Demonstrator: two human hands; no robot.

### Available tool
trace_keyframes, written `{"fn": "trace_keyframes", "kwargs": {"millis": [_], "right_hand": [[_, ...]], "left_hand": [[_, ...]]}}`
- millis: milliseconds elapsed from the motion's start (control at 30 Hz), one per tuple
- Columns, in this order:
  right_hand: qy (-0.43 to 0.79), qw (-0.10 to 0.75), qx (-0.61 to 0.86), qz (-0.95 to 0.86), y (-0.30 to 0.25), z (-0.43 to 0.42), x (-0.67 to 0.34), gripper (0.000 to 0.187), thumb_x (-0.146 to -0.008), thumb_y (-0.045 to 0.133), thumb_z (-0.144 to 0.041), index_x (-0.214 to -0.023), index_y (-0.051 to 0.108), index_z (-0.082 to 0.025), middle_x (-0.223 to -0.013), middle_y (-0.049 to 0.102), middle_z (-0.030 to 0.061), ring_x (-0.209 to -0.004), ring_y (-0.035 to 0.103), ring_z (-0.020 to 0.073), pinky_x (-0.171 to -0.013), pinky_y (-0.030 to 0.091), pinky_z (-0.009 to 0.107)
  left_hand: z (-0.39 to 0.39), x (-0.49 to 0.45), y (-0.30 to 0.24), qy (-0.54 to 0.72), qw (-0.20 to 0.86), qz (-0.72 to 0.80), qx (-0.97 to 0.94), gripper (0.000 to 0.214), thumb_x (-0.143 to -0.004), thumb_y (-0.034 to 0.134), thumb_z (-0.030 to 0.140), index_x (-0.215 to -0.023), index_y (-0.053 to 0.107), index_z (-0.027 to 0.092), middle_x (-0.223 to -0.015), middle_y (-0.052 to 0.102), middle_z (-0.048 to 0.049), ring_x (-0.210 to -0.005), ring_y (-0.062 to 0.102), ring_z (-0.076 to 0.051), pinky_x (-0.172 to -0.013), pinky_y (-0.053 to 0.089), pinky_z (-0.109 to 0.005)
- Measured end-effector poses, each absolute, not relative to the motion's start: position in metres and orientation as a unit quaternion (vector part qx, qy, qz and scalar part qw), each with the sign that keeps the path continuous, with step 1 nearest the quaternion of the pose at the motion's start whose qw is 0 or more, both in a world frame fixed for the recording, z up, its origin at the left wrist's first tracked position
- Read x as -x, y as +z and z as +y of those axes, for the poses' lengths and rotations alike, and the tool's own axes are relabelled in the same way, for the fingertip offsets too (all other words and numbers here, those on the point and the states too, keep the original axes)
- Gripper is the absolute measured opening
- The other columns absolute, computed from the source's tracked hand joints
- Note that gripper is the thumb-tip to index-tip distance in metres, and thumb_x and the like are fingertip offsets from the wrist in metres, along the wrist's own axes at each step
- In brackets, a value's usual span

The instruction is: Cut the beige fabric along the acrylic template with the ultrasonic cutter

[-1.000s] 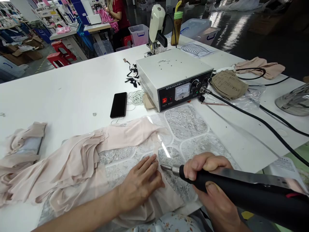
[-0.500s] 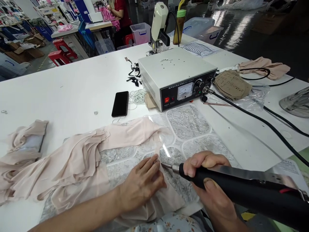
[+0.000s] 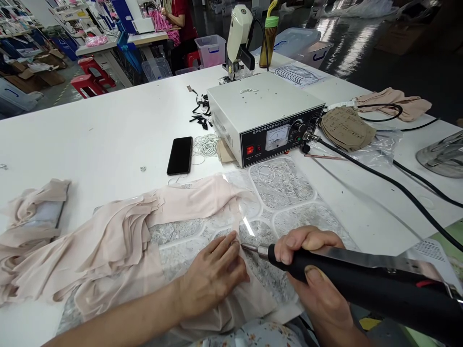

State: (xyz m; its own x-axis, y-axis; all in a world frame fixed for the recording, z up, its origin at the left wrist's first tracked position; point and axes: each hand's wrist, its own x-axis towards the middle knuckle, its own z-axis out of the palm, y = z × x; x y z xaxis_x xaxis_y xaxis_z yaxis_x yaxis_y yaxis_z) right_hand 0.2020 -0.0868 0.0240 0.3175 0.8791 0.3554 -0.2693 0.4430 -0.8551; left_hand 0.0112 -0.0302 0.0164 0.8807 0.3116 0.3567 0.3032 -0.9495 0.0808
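Observation:
My right hand is wrapped around the black handle of a hand-held ultrasonic welder. The welder's thin metal tip points left and meets the edge of a beige fabric piece. Right beside the tip, my left hand presses that fabric down with its fingers bent and close together; a ring shows on one finger. Under the fabric lies a grey marble-patterned mat. More beige fabric pieces are heaped left of my left hand, and one strip stretches across the mat ahead of it.
A welder control box stands ahead, with a black cable running to the right. A phone, coiled white cord and brown card templates lie around it. Behind are a bottle and a seated person.
My hands, the welder and the fabric keep the same positions relative to each other. The view has shifted very slightly.

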Motion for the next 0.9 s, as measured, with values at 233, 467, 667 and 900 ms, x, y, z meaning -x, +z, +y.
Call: {"fn": "trace_keyframes", "kwargs": {"millis": [233,467,667,900], "right_hand": [[0.380,0.736,0.363,-0.427,0.028,-0.086,-0.201,0.009,-0.086,0.056,-0.025,-0.095,0.052,-0.025,-0.083,0.051,0.0011,-0.062,0.052,0.0119,-0.059,0.053,0.033],[0.380,0.735,0.362,-0.428,0.029,-0.084,-0.199,0.010,-0.086,0.056,-0.024,-0.095,0.052,-0.025,-0.083,0.052,0.0012,-0.062,0.054,0.0122,-0.058,0.053,0.032],[0.392,0.725,0.356,-0.440,0.020,-0.086,-0.202,0.010,-0.088,0.054,-0.025,-0.097,0.048,-0.025,-0.088,0.052,0.0008,-0.066,0.055,0.0121,-0.062,0.052,0.034],[0.391,0.737,0.333,-0.439,0.015,-0.083,-0.199,0.011,-0.087,0.054,-0.025,-0.095,0.046,-0.025,-0.089,0.052,0.0011,-0.066,0.055,0.0122,-0.061,0.049,0.034]], "left_hand": [[-0.032,-0.011,0.015,0.178,0.011,0.158,-0.971,0.017,-0.094,0.054,0.026,-0.095,0.062,0.011,-0.103,0.064,-0.0138,-0.118,0.055,-0.031,-0.096,0.051,-0.042],[-0.032,-0.010,0.016,0.181,0.000,0.159,-0.970,0.018,-0.095,0.052,0.027,-0.094,0.062,0.011,-0.103,0.064,-0.0134,-0.118,0.056,-0.030,-0.095,0.052,-0.041],[-0.031,-0.010,0.013,0.178,0.003,0.164,-0.970,0.017,-0.095,0.052,0.027,-0.093,0.060,0.013,-0.107,0.064,-0.0119,-0.122,0.053,-0.028,-0.099,0.050,-0.041],[-0.029,-0.008,0.013,0.156,0.013,0.156,-0.975,0.014,-0.093,0.056,0.025,-0.098,0.060,0.013,-0.112,0.063,-0.0125,-0.124,0.051,-0.030,-0.099,0.051,-0.042]]}}
